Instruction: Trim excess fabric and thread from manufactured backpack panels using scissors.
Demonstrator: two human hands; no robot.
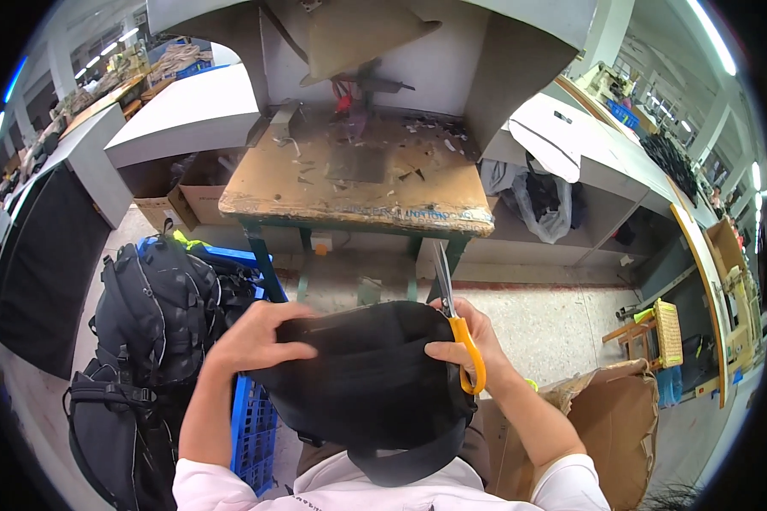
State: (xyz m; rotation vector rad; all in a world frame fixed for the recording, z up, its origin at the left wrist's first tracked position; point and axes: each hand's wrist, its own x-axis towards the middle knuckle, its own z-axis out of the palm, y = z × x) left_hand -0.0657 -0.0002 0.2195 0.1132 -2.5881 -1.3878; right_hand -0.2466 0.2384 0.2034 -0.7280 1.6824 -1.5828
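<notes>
Hands (pixel 260 336) gripping black rounded fabric bag (pixel 366 375), orange-handled scissors (pixel 460 328)

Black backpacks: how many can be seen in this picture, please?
2. One black backpack is on the person's lap, held by the left hand and the right hand, which also holds scissors. Another backpack lies at the left; more may be hidden beneath.

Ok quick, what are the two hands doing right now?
Left hand: closed on the black bag.
Right hand: holding orange-handled scissors, thumb on the bag.
</notes>
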